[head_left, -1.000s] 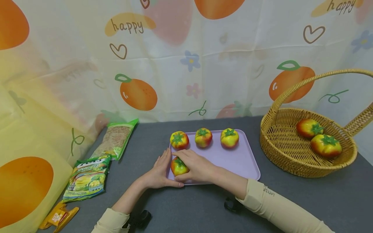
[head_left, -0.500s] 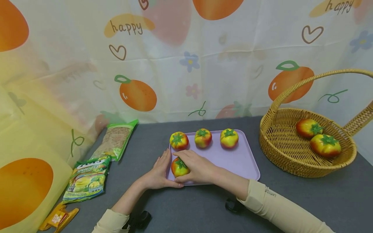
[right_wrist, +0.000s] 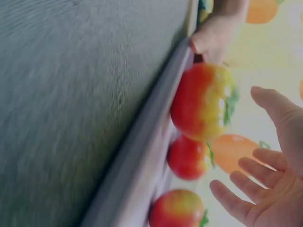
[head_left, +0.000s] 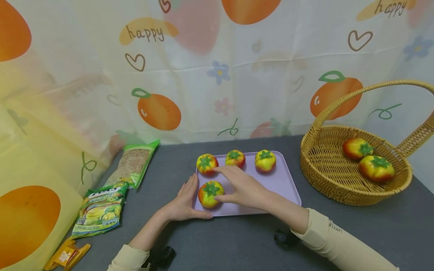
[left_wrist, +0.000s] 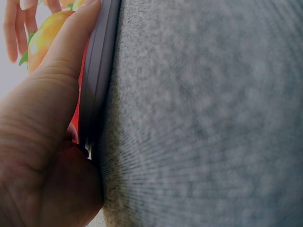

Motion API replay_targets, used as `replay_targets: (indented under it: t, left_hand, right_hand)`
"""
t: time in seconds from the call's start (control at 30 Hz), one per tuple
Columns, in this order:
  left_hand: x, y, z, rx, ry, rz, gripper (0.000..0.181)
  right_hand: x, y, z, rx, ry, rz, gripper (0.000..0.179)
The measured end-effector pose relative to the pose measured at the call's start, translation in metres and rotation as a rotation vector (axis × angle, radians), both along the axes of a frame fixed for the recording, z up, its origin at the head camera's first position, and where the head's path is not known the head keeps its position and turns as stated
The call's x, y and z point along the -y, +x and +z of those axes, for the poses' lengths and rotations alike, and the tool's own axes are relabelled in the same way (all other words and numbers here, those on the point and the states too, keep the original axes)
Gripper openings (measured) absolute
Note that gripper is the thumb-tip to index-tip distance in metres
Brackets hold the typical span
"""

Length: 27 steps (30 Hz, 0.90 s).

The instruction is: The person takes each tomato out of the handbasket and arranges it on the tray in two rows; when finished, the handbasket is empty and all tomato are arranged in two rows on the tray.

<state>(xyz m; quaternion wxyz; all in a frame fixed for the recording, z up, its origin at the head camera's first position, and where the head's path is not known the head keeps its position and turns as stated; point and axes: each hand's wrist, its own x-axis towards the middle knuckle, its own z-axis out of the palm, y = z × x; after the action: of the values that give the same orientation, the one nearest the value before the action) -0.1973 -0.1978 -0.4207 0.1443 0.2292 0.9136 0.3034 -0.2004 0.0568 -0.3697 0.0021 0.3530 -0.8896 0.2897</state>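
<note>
Curtain [head_left: 196, 107] fills the back, printed with oranges, hearts and "happy" — I see it behind a dark grey table [head_left: 244, 241]. Wicker basket [head_left: 325, 187] stands at right, handle up. Lilac tray [head_left: 278, 188] lies mid-table, apart from the basket. Over at left I've got a green-edged bag [head_left: 133, 162] with brown contents, just beside a green "SPRING TEA" packet [head_left: 100, 211]. Left hand [head_left: 184, 204]: fingers straight along the tray's left edge, thumb at its near side. Right hand [head_left: 246, 188] hovers over the tray, fingers loosely spread. Gold wrapper [head_left: 68, 256] sits front left. Red-yellow fruits last: front fruit [head_left: 209, 195] rests on the tray's near-left part, between both hands — right wrist view shows me the thumb apart from it. Three fruits [head_left: 235, 157] line the tray's far side; two more fruits [head_left: 376, 168] lie in the basket.
</note>
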Motion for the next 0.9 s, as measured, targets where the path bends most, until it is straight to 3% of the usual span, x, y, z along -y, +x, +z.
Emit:
replay_targets:
  t: [0.27, 0.4, 0.73, 0.9]
  left_hand:
    - [-0.001, -0.001, 0.000, 0.021, -0.006, 0.015, 0.128]
    - [-0.001, -0.001, 0.000, 0.025, -0.011, 0.016, 0.128]
    - [0.000, -0.002, -0.001, 0.028, -0.012, 0.022, 0.128]
    - [0.000, -0.001, -0.002, 0.035, 0.003, 0.021, 0.126]
  right_hand:
    - [-0.036, 0.003, 0.006, -0.151, -0.180, -0.038, 0.060]
    - [-0.059, 0.005, 0.008, -0.231, -0.217, -0.077, 0.052]
    - [-0.139, 0.016, 0.026, -0.438, -0.169, -0.280, 0.039]
    - [-0.189, 0.022, 0.036, -0.366, -0.038, -0.455, 0.039]
